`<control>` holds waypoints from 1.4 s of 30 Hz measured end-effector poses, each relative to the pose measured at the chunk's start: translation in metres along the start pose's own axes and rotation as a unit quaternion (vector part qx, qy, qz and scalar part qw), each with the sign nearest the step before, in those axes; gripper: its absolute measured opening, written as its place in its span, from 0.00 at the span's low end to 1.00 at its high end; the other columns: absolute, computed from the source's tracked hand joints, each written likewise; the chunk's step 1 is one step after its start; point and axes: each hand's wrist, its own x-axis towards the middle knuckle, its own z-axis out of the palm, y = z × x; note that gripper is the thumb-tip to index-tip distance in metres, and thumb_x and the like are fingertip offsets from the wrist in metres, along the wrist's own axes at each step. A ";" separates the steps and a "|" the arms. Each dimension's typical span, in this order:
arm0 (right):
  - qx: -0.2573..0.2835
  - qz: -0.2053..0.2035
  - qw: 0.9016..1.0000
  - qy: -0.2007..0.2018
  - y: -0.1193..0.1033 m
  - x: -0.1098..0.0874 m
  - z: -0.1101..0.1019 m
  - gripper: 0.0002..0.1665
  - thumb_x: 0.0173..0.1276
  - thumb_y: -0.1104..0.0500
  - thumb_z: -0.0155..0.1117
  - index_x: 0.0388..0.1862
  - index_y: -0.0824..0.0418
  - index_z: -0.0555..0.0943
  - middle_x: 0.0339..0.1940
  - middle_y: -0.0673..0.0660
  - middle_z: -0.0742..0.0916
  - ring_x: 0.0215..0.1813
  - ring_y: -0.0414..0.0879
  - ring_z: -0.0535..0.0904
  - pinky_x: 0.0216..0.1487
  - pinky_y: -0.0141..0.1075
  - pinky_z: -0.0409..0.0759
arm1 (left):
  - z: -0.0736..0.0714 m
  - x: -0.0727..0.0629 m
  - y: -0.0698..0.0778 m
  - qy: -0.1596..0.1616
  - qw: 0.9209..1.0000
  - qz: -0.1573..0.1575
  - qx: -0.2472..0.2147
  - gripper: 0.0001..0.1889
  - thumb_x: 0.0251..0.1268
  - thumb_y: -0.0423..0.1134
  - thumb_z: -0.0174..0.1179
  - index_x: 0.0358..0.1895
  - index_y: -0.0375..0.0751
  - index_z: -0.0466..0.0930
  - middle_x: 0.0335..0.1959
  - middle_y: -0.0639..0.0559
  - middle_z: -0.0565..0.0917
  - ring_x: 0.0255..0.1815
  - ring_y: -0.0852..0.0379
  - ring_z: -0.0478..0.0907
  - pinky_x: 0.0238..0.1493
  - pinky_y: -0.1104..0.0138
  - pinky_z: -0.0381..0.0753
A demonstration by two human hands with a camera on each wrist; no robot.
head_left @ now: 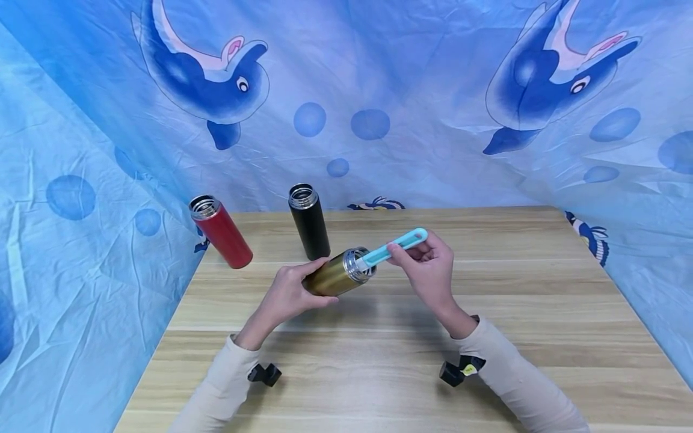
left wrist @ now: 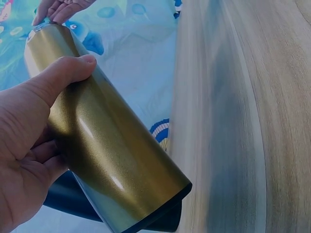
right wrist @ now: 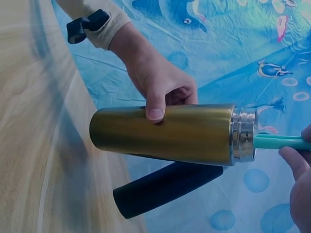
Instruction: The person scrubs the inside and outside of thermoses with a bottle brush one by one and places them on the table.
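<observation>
The left hand [head_left: 292,293] grips a gold bottle [head_left: 331,278] tilted above the tabletop [head_left: 357,385], while the right hand [head_left: 433,264] pinches a turquoise handle [head_left: 402,242] whose lower end enters the bottle's mouth.

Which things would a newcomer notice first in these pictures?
Probably the shiny gold cylindrical bottle, tilted in the left hand at the centre, while the right hand holds a turquoise handle in its mouth. Next, two large blue cartoon dolphins stand out on the blue fabric backdrop behind. An open red cylindrical bottle and a black one stand at the wooden table's back left.
</observation>
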 end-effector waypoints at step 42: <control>0.039 -0.034 0.999 0.009 -0.031 0.028 -0.019 0.09 0.62 0.78 0.68 0.38 0.82 0.78 0.33 0.61 0.91 0.33 0.47 0.90 0.35 0.39 0.88 | -0.014 0.003 -0.006 -0.003 1.000 -0.002 -0.028 0.40 0.41 0.46 0.85 0.65 0.45 0.82 0.52 0.44 0.89 0.40 0.55 0.85 0.40 0.60 0.85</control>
